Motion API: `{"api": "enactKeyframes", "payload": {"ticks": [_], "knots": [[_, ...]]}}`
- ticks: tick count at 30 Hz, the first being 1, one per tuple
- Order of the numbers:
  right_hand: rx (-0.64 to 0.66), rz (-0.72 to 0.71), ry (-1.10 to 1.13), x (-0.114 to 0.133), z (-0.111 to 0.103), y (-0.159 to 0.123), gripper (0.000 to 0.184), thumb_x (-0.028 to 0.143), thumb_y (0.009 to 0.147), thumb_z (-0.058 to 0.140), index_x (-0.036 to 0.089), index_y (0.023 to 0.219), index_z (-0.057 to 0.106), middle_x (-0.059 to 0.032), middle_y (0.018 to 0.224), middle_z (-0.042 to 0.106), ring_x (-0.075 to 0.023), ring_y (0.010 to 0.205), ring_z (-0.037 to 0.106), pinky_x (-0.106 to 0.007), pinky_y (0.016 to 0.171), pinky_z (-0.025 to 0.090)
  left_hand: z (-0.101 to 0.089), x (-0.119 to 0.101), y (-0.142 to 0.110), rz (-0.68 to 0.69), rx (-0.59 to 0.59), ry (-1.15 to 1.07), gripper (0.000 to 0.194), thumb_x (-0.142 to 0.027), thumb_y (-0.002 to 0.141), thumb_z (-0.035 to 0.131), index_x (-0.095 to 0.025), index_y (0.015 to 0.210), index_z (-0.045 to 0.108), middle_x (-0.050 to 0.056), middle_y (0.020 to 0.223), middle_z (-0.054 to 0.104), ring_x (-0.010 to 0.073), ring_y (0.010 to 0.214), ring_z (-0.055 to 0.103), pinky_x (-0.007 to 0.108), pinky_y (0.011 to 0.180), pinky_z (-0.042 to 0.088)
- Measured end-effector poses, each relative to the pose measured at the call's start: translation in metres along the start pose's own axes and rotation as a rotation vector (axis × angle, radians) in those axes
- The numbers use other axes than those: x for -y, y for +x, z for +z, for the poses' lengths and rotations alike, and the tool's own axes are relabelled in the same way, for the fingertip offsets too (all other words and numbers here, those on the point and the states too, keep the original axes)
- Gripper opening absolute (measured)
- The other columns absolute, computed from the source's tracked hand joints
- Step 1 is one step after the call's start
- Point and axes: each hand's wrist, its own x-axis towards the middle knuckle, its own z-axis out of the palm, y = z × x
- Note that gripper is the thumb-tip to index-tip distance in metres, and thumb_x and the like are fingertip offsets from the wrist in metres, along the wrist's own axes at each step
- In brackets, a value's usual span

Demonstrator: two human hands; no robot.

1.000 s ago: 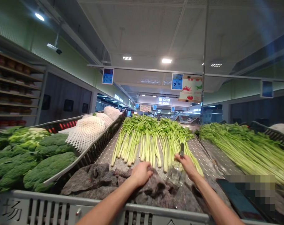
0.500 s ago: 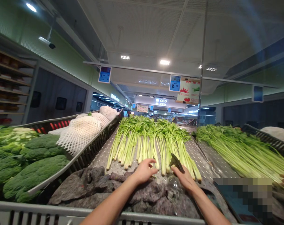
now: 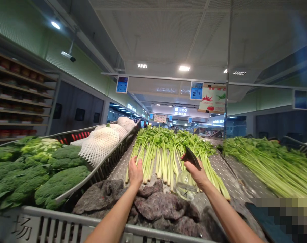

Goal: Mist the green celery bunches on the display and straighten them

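Note:
Celery [image 3: 167, 158] lies in a spread row, leaves away from me and cut stalk ends toward me. My right hand [image 3: 197, 173] grips a spray bottle [image 3: 186, 186] with a clear body and a dark trigger head, holding it above the stalks on the right. At the leftmost stalks is my left hand [image 3: 135, 172], fingers apart and pointing forward; whether it touches them I cannot tell. Crumpled grey felt cloth [image 3: 158, 206] lies in front of the celery.
Broccoli [image 3: 63, 184] fills the left side, beside white foam-netted produce [image 3: 100, 143] in a black crate [image 3: 115, 152]. A grey slatted rail [image 3: 74, 221] runs along the front. A mirror [image 3: 264, 118] on the right reflects the celery. Price signs [image 3: 197, 90] hang overhead.
My left hand has left the felt cloth and moved forward and left to the celery. The spray bottle in my right hand has been lifted and tilted. The view has shifted slightly.

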Motion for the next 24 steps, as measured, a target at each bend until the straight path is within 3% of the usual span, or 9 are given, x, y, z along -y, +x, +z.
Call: {"api": "enactKeyframes", "payload": {"ticks": [6,10,16,20,24], "knots": [[0.059,-0.128,-0.047,0.000,0.038,0.006,0.020,0.023,0.065,0.046,0.016,0.082,0.053,-0.0010,0.072,0.053,-0.0117,0.059,0.044,-0.023,0.053,0.036,-0.004,0.002,-0.003,0.030,0.014,0.015,0.041,-0.039,0.082,0.022,-0.014,0.107,0.042,0.012,0.110,0.048,0.0209,0.108,0.043,0.035,0.094,0.033],[0.112,-0.169,-0.066,-0.001,0.053,-0.003,0.021,0.019,0.063,0.045,0.016,0.082,0.052,-0.0007,0.074,0.053,-0.0118,0.062,0.045,-0.024,0.057,0.036,0.002,0.001,-0.005,0.100,0.053,-0.017,0.041,-0.039,0.082,0.022,-0.014,0.108,0.041,0.012,0.112,0.046,0.0205,0.111,0.042,0.036,0.096,0.032],[0.208,-0.138,0.039,0.000,0.067,-0.010,0.020,0.017,0.064,0.044,0.017,0.082,0.054,-0.0020,0.080,0.057,-0.0139,0.070,0.051,-0.025,0.062,0.039,0.012,0.014,0.001,0.099,-0.002,-0.072,0.039,-0.038,0.080,0.026,-0.014,0.105,0.045,0.013,0.110,0.049,0.0230,0.107,0.044,0.041,0.093,0.034],[0.148,-0.090,0.094,-0.011,0.070,-0.008,0.016,0.020,0.065,0.047,0.017,0.079,0.055,-0.0017,0.074,0.058,-0.0133,0.064,0.051,-0.024,0.058,0.040,0.013,0.017,0.002,0.120,-0.026,-0.072,0.039,-0.038,0.080,0.026,-0.014,0.102,0.047,0.012,0.108,0.051,0.0224,0.106,0.045,0.042,0.093,0.034],[-0.010,-0.095,0.152,-0.019,0.057,-0.001,0.023,0.023,0.065,0.049,0.017,0.086,0.056,-0.0035,0.083,0.060,-0.0152,0.073,0.054,-0.025,0.063,0.041,0.012,0.016,0.000,0.134,-0.025,-0.064,0.040,-0.039,0.080,0.026,-0.014,0.103,0.047,0.012,0.107,0.051,0.0219,0.106,0.046,0.041,0.093,0.035]]}}
